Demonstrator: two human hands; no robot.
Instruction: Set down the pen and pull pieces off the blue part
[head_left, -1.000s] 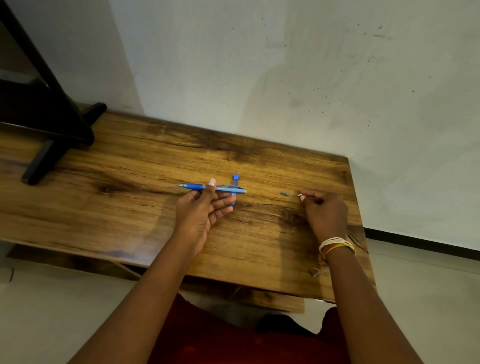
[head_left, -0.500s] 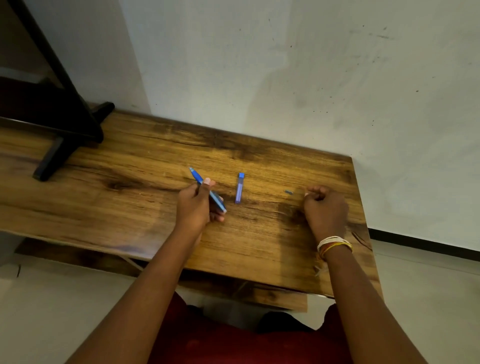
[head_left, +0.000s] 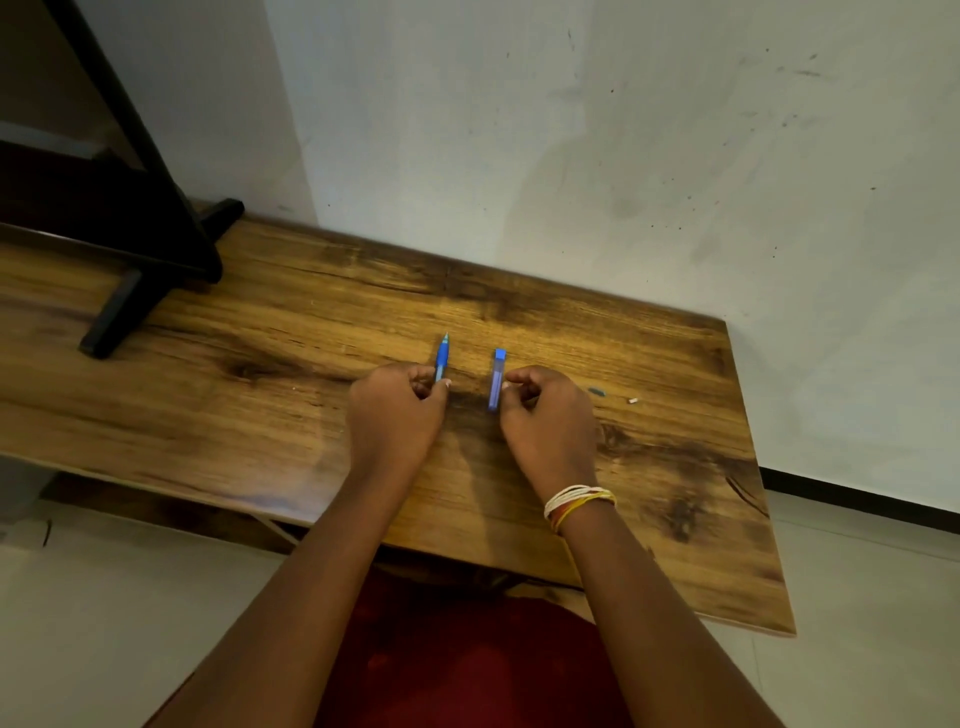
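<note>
left hand (head_left: 397, 410) curled round blue pencil (head_left: 442, 357), tip pointing away toward wall. right hand (head_left: 545, 415) curled, fingertips touching blue lead case (head_left: 497, 379); grip on it unclear. case flat on wooden table (head_left: 260, 415), long axis parallel to pencil, just right of it.

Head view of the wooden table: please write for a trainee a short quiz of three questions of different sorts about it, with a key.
1. True or false: the left hand grips the blue plastic mechanical pencil with its tip pointing away from the person.
2. What lies closest to the right hand? A) the slim blue lead case B) the black stand foot C) the small white piece
3. Fill in: the right wrist wears white, red and yellow ______.

Key: 1 true. 2 A; the fingers are at the case, though whether they pinch it cannot be told. 3 thread bands. Everything lies on the brown wooden table.
</note>
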